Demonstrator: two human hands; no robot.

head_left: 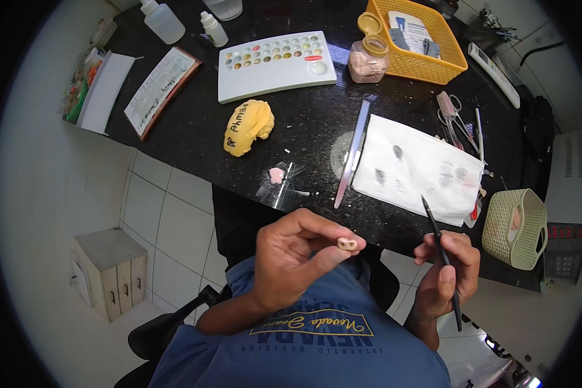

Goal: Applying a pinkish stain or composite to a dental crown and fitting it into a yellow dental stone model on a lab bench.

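My left hand (297, 255) pinches a small cream-coloured tooth-shaped piece (347, 244) between thumb and fingers, held up in front of my chest. My right hand (447, 278) grips a thin black brush (441, 252) like a pen, its tip pointing up and left, a short way to the right of the piece. Both hands hover just below the front edge of the black countertop (317, 123).
On the counter lie a stained white paper towel (417, 169), a long flat metal blade (353, 152), a yellow plaster cast (248, 127), a white palette tray (275, 64), a jar of pink powder (368, 58), a yellow basket (415, 40), pink-handled scissors (447, 111) and squeeze bottles (163, 21). A small woven basket (515, 227) sits at right.
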